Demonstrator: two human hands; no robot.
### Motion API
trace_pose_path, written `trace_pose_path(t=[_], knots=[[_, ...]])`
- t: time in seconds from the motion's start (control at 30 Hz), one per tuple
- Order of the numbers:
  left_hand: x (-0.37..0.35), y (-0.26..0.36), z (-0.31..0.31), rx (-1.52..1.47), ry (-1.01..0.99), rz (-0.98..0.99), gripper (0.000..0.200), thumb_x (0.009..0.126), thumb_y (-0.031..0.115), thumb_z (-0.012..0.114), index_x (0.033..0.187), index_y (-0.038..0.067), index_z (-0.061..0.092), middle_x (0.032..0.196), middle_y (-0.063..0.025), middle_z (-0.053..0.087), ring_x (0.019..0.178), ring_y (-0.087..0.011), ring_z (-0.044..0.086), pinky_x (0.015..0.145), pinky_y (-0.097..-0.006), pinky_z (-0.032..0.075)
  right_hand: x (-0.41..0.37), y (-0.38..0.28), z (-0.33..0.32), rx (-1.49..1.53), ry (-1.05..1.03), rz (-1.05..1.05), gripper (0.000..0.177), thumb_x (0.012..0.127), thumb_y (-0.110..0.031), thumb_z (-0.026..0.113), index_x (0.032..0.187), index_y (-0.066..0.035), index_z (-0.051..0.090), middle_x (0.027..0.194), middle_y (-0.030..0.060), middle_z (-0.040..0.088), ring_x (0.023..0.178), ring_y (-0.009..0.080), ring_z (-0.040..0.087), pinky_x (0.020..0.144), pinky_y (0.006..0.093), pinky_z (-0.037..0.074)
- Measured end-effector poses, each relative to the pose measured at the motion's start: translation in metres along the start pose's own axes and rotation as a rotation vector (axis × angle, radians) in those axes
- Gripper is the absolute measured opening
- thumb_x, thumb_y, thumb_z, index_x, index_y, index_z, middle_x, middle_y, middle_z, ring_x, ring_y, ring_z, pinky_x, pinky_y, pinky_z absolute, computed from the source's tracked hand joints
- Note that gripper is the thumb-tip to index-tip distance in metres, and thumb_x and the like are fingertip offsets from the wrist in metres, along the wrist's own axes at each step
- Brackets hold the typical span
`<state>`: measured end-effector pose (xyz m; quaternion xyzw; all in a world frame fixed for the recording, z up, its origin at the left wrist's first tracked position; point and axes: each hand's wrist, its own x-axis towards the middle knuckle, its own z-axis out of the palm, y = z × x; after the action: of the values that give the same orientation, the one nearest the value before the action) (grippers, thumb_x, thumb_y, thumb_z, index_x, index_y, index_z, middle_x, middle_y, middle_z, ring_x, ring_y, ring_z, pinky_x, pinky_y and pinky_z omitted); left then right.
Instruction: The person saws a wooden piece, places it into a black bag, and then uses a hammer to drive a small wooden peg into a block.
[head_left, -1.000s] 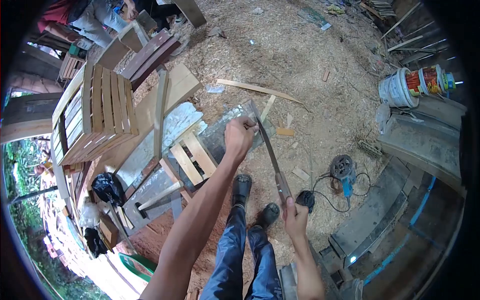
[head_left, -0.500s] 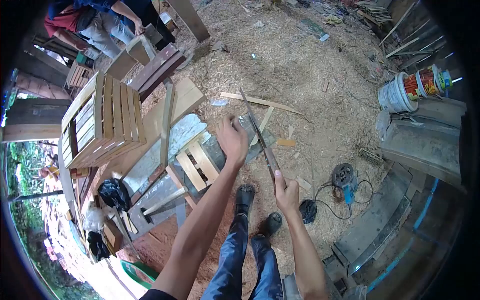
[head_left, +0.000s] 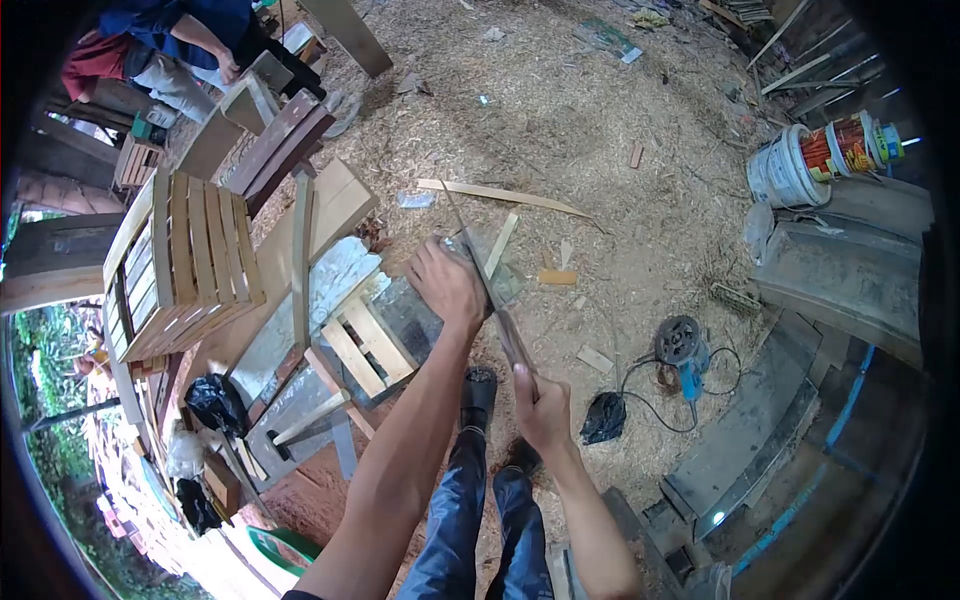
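My right hand (head_left: pixel 545 408) is wrapped round the handle of a long, tapering handsaw (head_left: pixel 505 335), thumb along the top. The blade points forward and slightly left, blurred near its middle. Close against the blade's left side is my left hand (head_left: pixel 450 290), fingers bent downward over the end of a low grey work surface (head_left: pixel 400 308). Whatever lies under those fingers is hidden. A small slatted wooden piece (head_left: pixel 368 345) rests on that surface, left of my left wrist. Further left lies a hammer (head_left: pixel 312 418) with a pale wooden handle.
A slatted wooden crate (head_left: pixel 185 270) stands left, beside long boards (head_left: pixel 340 205). Wood strips (head_left: pixel 510 198) lie on the shaving-covered floor. A blue angle grinder (head_left: pixel 690 375) with its cord and a black bag (head_left: pixel 604 416) are at right. Another person (head_left: pixel 200 45) works at upper left.
My right hand and the handsaw have shifted left and nearer to my body. My left hand has lowered, its fingers now pressed down beside the blade. The whole view has turned slightly.
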<state>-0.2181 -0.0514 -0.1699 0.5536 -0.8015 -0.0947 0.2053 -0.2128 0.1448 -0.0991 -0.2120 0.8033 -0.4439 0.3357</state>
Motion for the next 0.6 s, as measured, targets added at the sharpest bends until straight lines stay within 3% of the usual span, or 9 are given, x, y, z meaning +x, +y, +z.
trace_pose_path(t=[0.2, 0.33, 0.47, 0.53, 0.6], knots=[[0.002, 0.001, -0.001, 0.024, 0.004, 0.043, 0.025, 0.083, 0.007, 0.047, 0.107, 0.001, 0.054, 0.102, -0.0152, 0.053, 0.101, -0.03, 0.048, 0.101, -0.0429, 0.027, -0.056, 0.019, -0.025, 0.062, 0.027, 0.035, 0.041, 0.094, -0.027, 0.053, 0.067, 0.003, 0.059, 0.055, 0.0232, 0.051, 0.054, 0.0403, 0.058, 0.047, 0.0394, 0.042], [0.003, -0.001, -0.002, 0.053, -0.072, 0.033, 0.025, 0.082, 0.006, 0.047, 0.105, 0.001, 0.054, 0.102, -0.0149, 0.052, 0.102, -0.0295, 0.047, 0.101, -0.0422, 0.027, -0.003, 0.003, -0.005, -0.034, -0.017, 0.054, 0.038, 0.096, -0.027, 0.049, 0.075, 0.0, 0.066, 0.062, 0.0228, 0.058, 0.058, 0.0401, 0.061, 0.05, 0.042, 0.045], [0.002, -0.005, -0.001, 0.05, -0.114, 0.027, 0.023, 0.088, 0.009, 0.043, 0.107, 0.0, 0.052, 0.102, -0.0157, 0.05, 0.101, -0.0314, 0.046, 0.096, -0.0432, 0.029, -0.014, 0.003, -0.002, -0.044, -0.028, 0.027, 0.039, 0.096, -0.03, 0.048, 0.081, -0.001, 0.068, 0.066, 0.0235, 0.059, 0.06, 0.0406, 0.062, 0.051, 0.0431, 0.045], [0.004, -0.006, 0.001, 0.038, -0.118, 0.013, 0.024, 0.093, 0.012, 0.04, 0.11, -0.001, 0.051, 0.104, -0.017, 0.049, 0.102, -0.0331, 0.046, 0.092, -0.0448, 0.031, -0.048, 0.012, -0.01, 0.033, 0.09, -0.021, 0.039, 0.096, -0.031, 0.048, 0.081, -0.001, 0.067, 0.066, 0.024, 0.058, 0.061, 0.0416, 0.061, 0.052, 0.0425, 0.046], [0.003, -0.004, 0.002, 0.032, -0.033, 0.048, 0.023, 0.094, 0.013, 0.039, 0.11, 0.0, 0.051, 0.103, -0.0174, 0.049, 0.102, -0.0331, 0.045, 0.092, -0.0453, 0.03, -0.053, 0.011, -0.014, 0.028, 0.054, 0.028, 0.038, 0.096, -0.03, 0.049, 0.079, 0.0, 0.066, 0.066, 0.0241, 0.058, 0.062, 0.0419, 0.061, 0.052, 0.0422, 0.046]])
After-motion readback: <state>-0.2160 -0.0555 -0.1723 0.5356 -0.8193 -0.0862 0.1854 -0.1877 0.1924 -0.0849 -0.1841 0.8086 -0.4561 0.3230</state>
